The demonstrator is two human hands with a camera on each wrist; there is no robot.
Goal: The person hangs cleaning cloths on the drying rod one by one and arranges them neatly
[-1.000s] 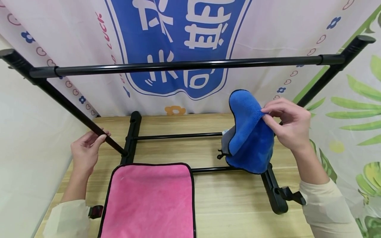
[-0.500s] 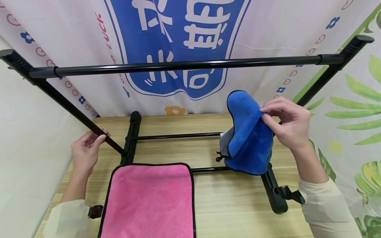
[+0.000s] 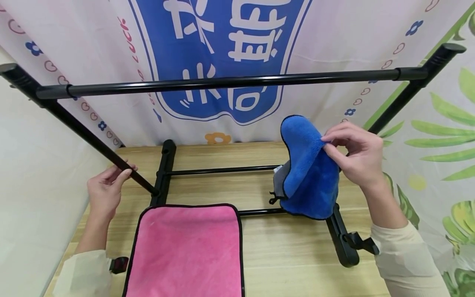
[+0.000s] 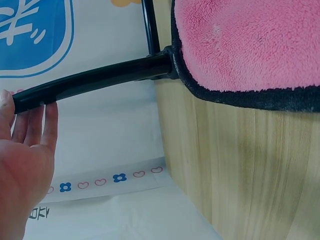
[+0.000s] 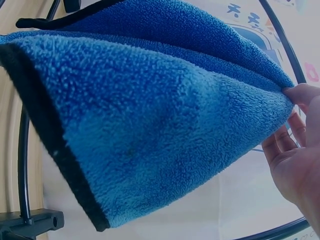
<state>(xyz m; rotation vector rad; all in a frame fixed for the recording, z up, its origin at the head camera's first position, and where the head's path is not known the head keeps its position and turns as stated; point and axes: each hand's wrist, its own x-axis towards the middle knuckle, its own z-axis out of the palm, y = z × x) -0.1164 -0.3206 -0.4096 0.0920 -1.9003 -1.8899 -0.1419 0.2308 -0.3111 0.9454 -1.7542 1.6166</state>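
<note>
A blue plush towel [image 3: 309, 181] with dark edging and a grey back hangs folded from my right hand [image 3: 360, 152], pinched between thumb and fingertips. In the right wrist view the blue towel [image 5: 140, 120] spreads downward from the pinch, one corner toward the camera. My left hand [image 3: 107, 189] holds the left upright [image 3: 100, 142] of a black rack, thumb on one side and fingers on the other, as the left wrist view of that hand [image 4: 27, 150] also shows. A pink towel [image 3: 189, 251] with black edging lies at the front, over the rack's left foot.
The rack's top bar [image 3: 230, 82] spans the view above both hands. Two lower bars [image 3: 222, 170] link its feet, and a hook-like bracket [image 3: 361, 243] juts from the right foot [image 3: 343, 243]. Behind the wooden table [image 3: 297, 255] hangs a printed white curtain [image 3: 326, 41].
My right hand and the blue towel have shifted slightly left and down. The left hand keeps its hold on the upright, and the pink towel stays put.
</note>
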